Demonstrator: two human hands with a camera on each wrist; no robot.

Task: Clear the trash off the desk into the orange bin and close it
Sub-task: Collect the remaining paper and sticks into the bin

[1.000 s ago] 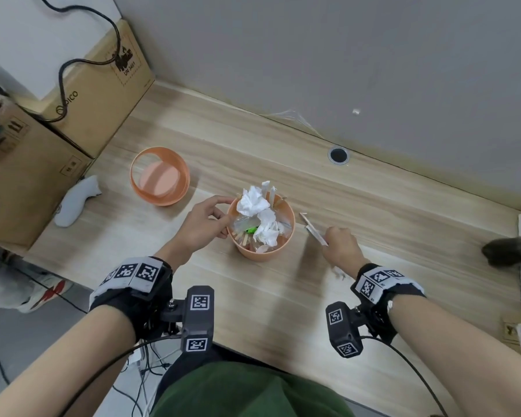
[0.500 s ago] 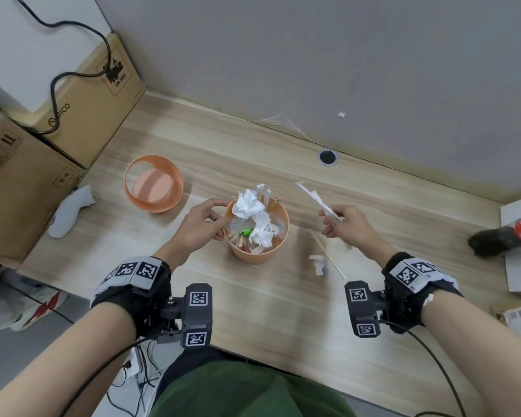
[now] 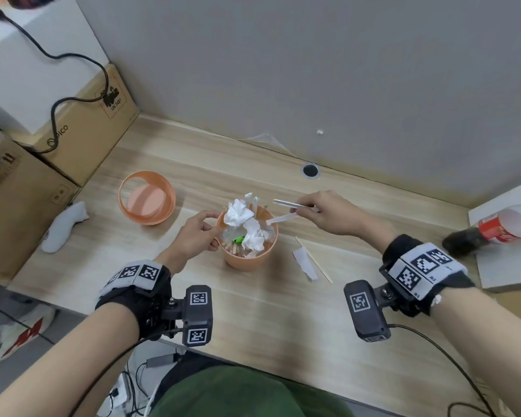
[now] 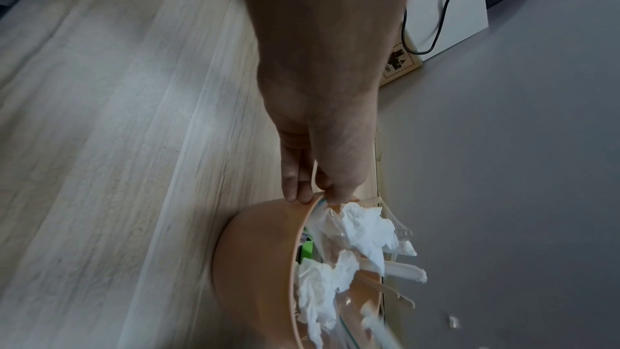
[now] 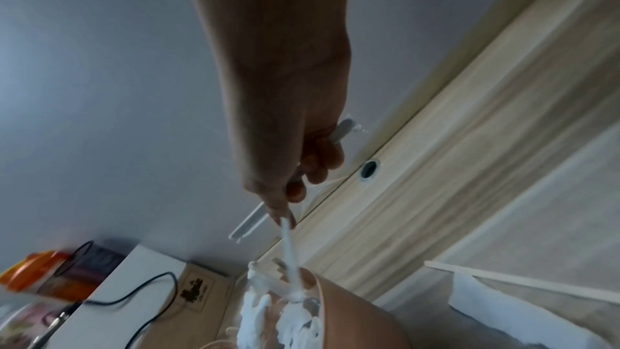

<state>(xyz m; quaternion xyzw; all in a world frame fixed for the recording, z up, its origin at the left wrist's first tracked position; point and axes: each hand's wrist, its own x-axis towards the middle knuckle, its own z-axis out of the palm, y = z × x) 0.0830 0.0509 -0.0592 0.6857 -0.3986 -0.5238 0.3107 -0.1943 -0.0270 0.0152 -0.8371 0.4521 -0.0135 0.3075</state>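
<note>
A: Largest item first?

B: Worktop [image 3: 253, 311], light wood grain, set against a grey wall, with a round cable hole [image 3: 310, 170] near the back edge.

A: Next?

B: Cardboard boxes [image 3: 82, 127] stacked at the left end, a black cable [image 3: 73, 70] trailing over them. At the right end, a white box [image 3: 509, 266] with a red-labelled bottle [image 3: 500, 228] lying on it.

A: The bin?

B: Orange bin [image 3: 247, 260], upright near the middle of the worktop, open, heaped above the rim with crumpled white tissue [image 3: 238, 213], clear wrap and wooden sticks. Its lid [image 3: 146, 198] lies apart to the left, hollow side up. A white object [image 3: 63, 227] lies just left of the lid.

A: Hands?

B: Left hand [image 3: 197, 233], fingers and thumb pinching the bin's left rim; the left wrist view shows the thumb inside the rim and fingers outside. Right hand [image 3: 328, 213], raised just right of the bin, fingers clamped on thin white strips [image 3: 286, 203], one pointing left above the bin, another [image 3: 282, 219] slanting down with its tip at the rim.

A: Smallest?

B: Scrap of white paper [image 3: 306, 263] and a thin wooden stick [image 3: 313, 260], lying touching on the worktop just right of the bin.
</note>
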